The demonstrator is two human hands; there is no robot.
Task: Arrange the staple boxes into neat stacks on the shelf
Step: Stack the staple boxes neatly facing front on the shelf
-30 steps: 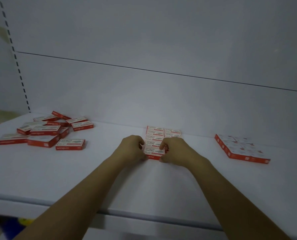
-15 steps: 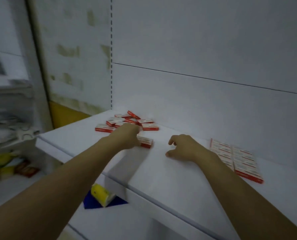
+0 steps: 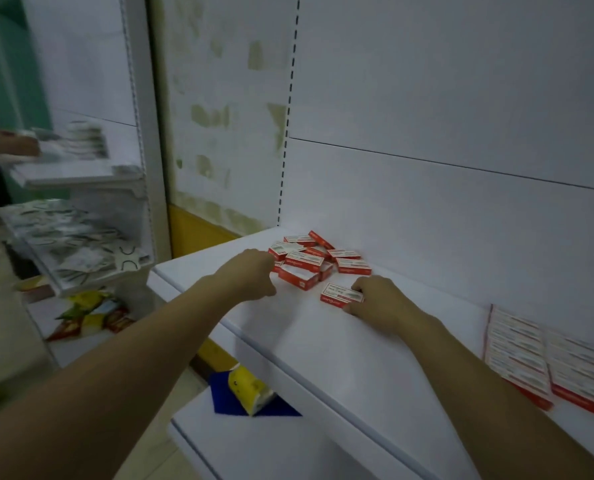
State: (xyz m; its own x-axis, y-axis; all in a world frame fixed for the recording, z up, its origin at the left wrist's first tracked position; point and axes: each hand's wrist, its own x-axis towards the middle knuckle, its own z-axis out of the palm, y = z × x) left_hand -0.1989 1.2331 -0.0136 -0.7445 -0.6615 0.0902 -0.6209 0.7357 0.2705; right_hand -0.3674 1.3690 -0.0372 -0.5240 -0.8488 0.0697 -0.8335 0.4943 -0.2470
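Loose staple boxes [image 3: 314, 259] sit jumbled at the far left end of the shelf [image 3: 340, 344], near the back panel, some overlapping and tilted, so they need picking out one by one. Your right hand [image 3: 380, 301] rests on a single staple box [image 3: 341, 295] lying apart from the pile, fingers [image 3: 352, 308] curled round its near end, probably to slide it toward the neat stacks [image 3: 548, 358] well off to the right. Your left hand [image 3: 252, 273] is at the pile's near edge, fingers curled under; can't tell if they pinch a box. Nothing blocks the bare shelf between pile and stacks. A blurred side rack [image 3: 77, 237] with packets stands left, and a yellow packet [image 3: 249, 388] lies on the lower shelf.
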